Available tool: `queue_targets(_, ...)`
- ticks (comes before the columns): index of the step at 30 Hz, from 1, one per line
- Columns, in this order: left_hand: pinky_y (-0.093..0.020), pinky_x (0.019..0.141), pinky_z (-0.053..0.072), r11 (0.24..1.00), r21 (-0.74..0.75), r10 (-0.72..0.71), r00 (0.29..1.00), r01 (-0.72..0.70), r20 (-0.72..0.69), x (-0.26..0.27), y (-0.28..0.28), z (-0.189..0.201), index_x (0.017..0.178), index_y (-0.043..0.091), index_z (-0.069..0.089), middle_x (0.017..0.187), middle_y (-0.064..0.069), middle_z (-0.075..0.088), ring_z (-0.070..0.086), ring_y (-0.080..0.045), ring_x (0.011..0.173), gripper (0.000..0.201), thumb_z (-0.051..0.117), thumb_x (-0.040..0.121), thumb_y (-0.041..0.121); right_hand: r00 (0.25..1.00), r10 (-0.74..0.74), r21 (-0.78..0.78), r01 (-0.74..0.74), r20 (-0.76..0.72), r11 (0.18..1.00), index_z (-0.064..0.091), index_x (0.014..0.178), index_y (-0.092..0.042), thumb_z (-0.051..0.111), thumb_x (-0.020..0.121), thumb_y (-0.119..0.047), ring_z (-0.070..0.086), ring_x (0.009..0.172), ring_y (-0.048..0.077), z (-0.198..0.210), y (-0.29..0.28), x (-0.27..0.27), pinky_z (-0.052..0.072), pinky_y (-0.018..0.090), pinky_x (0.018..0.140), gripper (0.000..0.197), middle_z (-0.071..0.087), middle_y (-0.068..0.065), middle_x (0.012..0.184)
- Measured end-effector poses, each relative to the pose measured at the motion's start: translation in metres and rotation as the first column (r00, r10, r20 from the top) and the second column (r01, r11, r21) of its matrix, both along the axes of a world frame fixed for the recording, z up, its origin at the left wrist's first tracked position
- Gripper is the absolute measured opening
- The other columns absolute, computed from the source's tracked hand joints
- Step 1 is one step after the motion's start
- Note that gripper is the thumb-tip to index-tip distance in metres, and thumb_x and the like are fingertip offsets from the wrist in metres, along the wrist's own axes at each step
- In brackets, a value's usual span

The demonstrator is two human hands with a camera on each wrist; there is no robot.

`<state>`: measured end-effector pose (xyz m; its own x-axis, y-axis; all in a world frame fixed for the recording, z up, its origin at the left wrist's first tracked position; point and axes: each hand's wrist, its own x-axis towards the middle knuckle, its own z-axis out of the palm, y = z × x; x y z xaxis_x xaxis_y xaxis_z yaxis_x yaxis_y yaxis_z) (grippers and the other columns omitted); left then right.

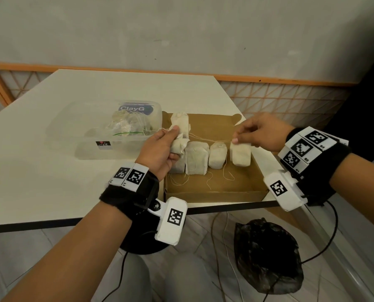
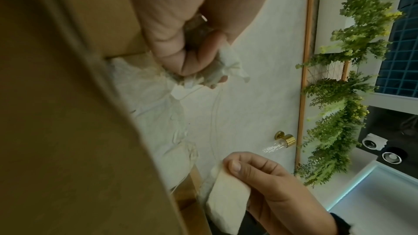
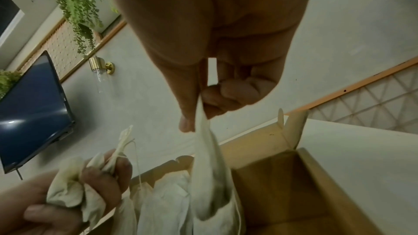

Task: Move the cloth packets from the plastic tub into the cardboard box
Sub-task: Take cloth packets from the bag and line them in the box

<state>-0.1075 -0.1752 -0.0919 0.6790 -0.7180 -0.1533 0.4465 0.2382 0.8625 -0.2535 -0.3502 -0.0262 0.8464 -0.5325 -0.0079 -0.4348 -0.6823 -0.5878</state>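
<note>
Cloth packet (image 1: 240, 154) | hangs upright, long axis vertical, directly beneath right hand (image 1: 261, 132) pinch grip, over cardboard box (image 1: 214, 190) right end | left hand (image 1: 160, 150) clenched on bunched packets (image 1: 179, 136) | plastic tub (image 1: 83, 136) leftward on bench (image 1: 40, 171)

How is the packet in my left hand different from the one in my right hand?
The left hand grips its packets bunched and crumpled in the fist, above the cardboard box; there seem to be two. The right hand pinches only the top edge of a single packet, which hangs straight and smooth at the right end of the row in the box. All are off-white cloth with trailing threads.
</note>
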Motion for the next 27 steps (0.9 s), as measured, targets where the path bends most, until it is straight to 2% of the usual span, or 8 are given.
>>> queue_targets(1, -0.012, 0.033, 0.030, 1.000, 0.007, -0.002, 1.000, 0.002, 0.005, 0.000, 0.000, 0.000, 0.084, 0.012, 0.048, 0.080, -0.008, 0.058, 0.049, -0.012, 0.063, 0.016, 0.052, 0.096, 0.022, 1.000, -0.007, -0.002, 0.007, -0.015, 1.000, 0.072, 0.088, -0.009, 0.073, 0.077, -0.023, 0.056, 0.057, 0.002, -0.001, 0.001, 0.000, 0.045, 0.012, 0.055, 0.018, 0.065, -0.008, 0.065)
queue_targets(3, -0.012, 0.032, 0.030, 1.000, 0.006, -0.003, 1.000, 0.003, -0.001, 0.001, 0.000, -0.001, 0.084, 0.012, 0.048, 0.081, -0.008, 0.057, 0.048, -0.012, 0.064, 0.016, 0.053, 0.096, 0.022, 0.999, -0.014, -0.006, 0.013, -0.043, 1.000, 0.074, 0.087, -0.009, 0.069, 0.081, -0.025, 0.063, 0.068, 0.014, 0.000, 0.002, 0.001, 0.053, 0.022, 0.067, 0.018, 0.069, 0.002, 0.076)
queue_targets(6, -0.012, 0.032, 0.030, 1.000, -0.013, -0.006, 1.000, 0.006, -0.031, 0.003, 0.001, -0.001, 0.086, 0.013, 0.048, 0.082, -0.008, 0.055, 0.048, -0.011, 0.067, 0.014, 0.053, 0.096, 0.021, 0.992, 0.022, -0.051, -0.029, -0.127, 0.998, 0.073, 0.096, -0.008, 0.053, 0.089, -0.010, 0.065, 0.084, 0.027, 0.003, 0.006, 0.002, 0.053, 0.037, 0.086, 0.021, 0.070, 0.008, 0.085)
queue_targets(11, -0.012, 0.032, 0.030, 1.000, -0.013, -0.009, 0.999, 0.009, -0.032, 0.002, 0.000, 0.000, 0.087, 0.013, 0.048, 0.081, -0.007, 0.056, 0.049, -0.011, 0.067, 0.013, 0.052, 0.097, 0.021, 0.985, 0.078, -0.168, -0.103, -0.151, 0.980, 0.071, 0.103, -0.011, 0.058, 0.083, 0.002, 0.054, 0.077, 0.009, 0.005, 0.012, 0.006, 0.045, 0.020, 0.073, 0.027, 0.065, 0.004, 0.091)
queue_targets(17, -0.012, 0.033, 0.031, 1.000, 0.007, -0.006, 1.000, 0.006, -0.008, 0.004, 0.000, -0.003, 0.090, 0.012, 0.047, 0.084, -0.009, 0.055, 0.048, -0.011, 0.067, 0.013, 0.052, 0.097, 0.022, 0.994, 0.043, -0.231, -0.065, -0.100, 0.971, 0.071, 0.101, -0.011, 0.065, 0.083, -0.009, 0.056, 0.081, 0.009, 0.006, 0.011, 0.012, 0.043, 0.014, 0.067, 0.019, 0.064, -0.003, 0.082)
queue_targets(21, -0.013, 0.034, 0.032, 0.998, 0.053, 0.032, 0.999, -0.034, 0.036, -0.002, -0.002, 0.000, 0.086, 0.011, 0.045, 0.087, -0.012, 0.056, 0.048, -0.014, 0.064, 0.016, 0.052, 0.097, 0.020, 0.988, 0.104, -0.321, -0.136, -0.114, 0.937, 0.069, 0.105, -0.011, 0.066, 0.084, -0.022, 0.050, 0.089, 0.009, 0.013, 0.014, 0.014, 0.036, 0.013, 0.066, 0.024, 0.054, -0.013, 0.084)
queue_targets(24, -0.013, 0.035, 0.034, 0.992, 0.092, 0.080, 0.990, -0.091, 0.113, -0.009, -0.003, 0.003, 0.082, 0.013, 0.042, 0.087, -0.012, 0.057, 0.047, -0.014, 0.061, 0.019, 0.053, 0.096, 0.017, 0.973, 0.161, -0.319, -0.207, -0.165, 0.925, 0.067, 0.102, -0.013, 0.065, 0.084, -0.027, 0.054, 0.092, 0.012, 0.020, 0.015, 0.012, 0.039, 0.018, 0.072, 0.023, 0.060, -0.004, 0.095)
queue_targets(27, -0.015, 0.036, 0.035, 0.985, 0.097, 0.124, 0.976, -0.142, 0.178, -0.012, -0.004, 0.003, 0.085, 0.018, 0.041, 0.098, -0.013, 0.057, 0.049, -0.014, 0.063, 0.017, 0.055, 0.095, 0.016, 0.967, 0.171, -0.253, -0.216, -0.188, 0.943, 0.067, 0.099, -0.013, 0.067, 0.083, -0.028, 0.056, 0.080, 0.011, 0.025, 0.016, 0.008, 0.042, 0.021, 0.069, 0.022, 0.062, -0.004, 0.084)
